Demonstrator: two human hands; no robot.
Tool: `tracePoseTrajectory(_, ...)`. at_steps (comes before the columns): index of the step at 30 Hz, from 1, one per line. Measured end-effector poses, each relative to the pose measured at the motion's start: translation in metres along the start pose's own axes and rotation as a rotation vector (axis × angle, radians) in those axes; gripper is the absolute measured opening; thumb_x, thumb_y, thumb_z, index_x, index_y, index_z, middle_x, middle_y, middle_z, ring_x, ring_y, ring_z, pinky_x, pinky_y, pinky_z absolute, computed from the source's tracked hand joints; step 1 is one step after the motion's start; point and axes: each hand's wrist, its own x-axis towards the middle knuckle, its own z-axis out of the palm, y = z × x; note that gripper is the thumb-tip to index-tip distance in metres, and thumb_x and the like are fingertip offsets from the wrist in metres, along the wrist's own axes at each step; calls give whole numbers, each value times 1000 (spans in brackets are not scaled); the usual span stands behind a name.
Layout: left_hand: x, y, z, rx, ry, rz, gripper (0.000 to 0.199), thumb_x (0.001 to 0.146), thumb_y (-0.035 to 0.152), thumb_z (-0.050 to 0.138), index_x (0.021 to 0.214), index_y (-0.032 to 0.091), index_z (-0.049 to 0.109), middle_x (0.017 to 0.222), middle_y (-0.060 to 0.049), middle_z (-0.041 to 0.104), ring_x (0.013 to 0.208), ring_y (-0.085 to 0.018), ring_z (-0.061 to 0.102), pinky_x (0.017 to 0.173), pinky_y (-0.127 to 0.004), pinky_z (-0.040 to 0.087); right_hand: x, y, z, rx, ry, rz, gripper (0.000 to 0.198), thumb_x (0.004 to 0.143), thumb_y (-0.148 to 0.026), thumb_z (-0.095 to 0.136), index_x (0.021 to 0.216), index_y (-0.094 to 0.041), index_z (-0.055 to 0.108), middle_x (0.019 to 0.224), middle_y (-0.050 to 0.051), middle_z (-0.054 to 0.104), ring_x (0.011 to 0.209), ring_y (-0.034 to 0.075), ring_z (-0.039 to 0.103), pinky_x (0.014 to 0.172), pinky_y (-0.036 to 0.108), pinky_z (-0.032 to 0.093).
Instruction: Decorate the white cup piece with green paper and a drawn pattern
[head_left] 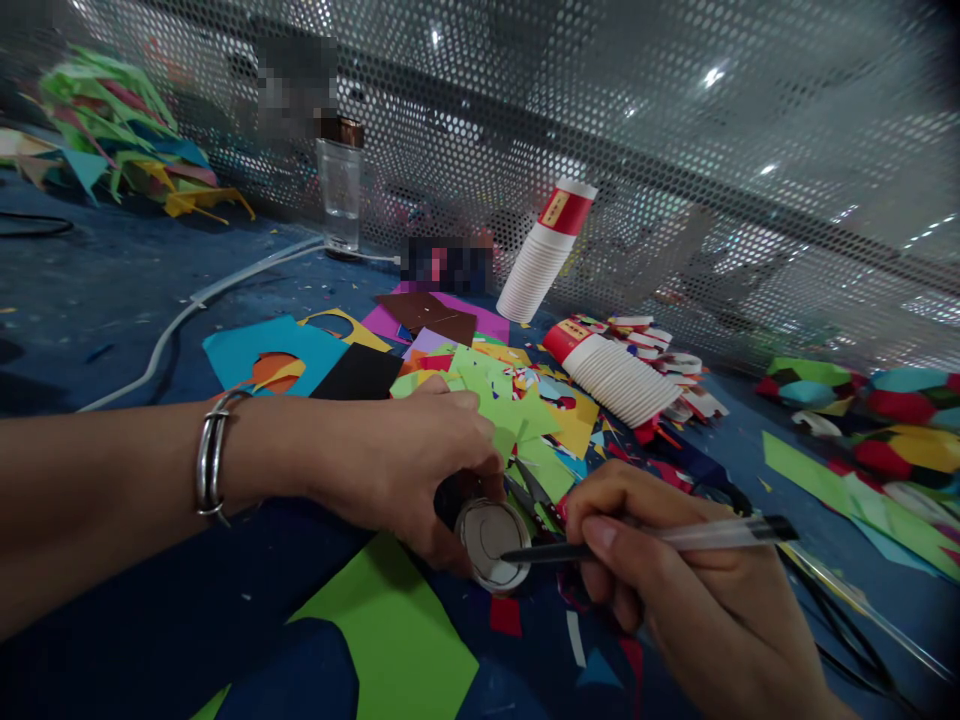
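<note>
My left hand (427, 465), a metal bracelet at its wrist, is closed around what looks like a small paper cup (487, 535). The cup's round pale end faces me, with a dark curved line on it. Between the fingers and thumb of my right hand (660, 570) is a pen (705, 535) with a clear barrel. Its dark tip meets the cup's round end. Just behind the cup, scissors (536, 490) lie partly hidden among paper scraps. A cut sheet of green paper (401, 630) rests in front of my left hand.
Coloured paper, including a blue sheet (240, 350) with a hole, covers the middle. Two stacks of paper cups (536, 270) stand or lie behind. A water bottle (341, 195) stands by the perforated metal panel (480, 120). A white cable (172, 325) runs left; coloured paper shapes (900, 440) lie right.
</note>
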Motion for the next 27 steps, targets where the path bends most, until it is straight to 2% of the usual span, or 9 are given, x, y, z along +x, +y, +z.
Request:
tracePoseTrajectory(6,0,2,1,21,12,-12,35,70,44,83,100,27,76,92,-2,73,87,-21,54,76,-34,31,1,1,0,13,73,13,26,94,-22,44,73,-21,60,53,-4,56,43,8,48,38,20,34)
tracePoseTrajectory(16,-1,2,0,45,11,-14,37,69,43,83,101,27,75,90,-1,70,86,-21,52,74,-33,31,2,2,4,-3,143,-1,28,96,-23,43,73,-21,60,54,-5,54,43,8,48,39,21,34)
tracePoseTrajectory(24,-1,2,0,15,-8,5,29,70,43,82,91,24,76,76,2,71,79,-18,51,72,-33,30,4,4,3,-110,100,-102,26,99,-22,43,80,-21,61,59,-4,58,45,10,53,43,23,39)
tracePoseTrajectory(27,-1,2,0,11,4,2,29,70,44,83,90,24,76,77,1,71,80,-19,51,72,-33,30,4,3,6,-110,97,-103,26,98,-23,43,81,-20,61,59,-3,59,44,10,53,43,24,40)
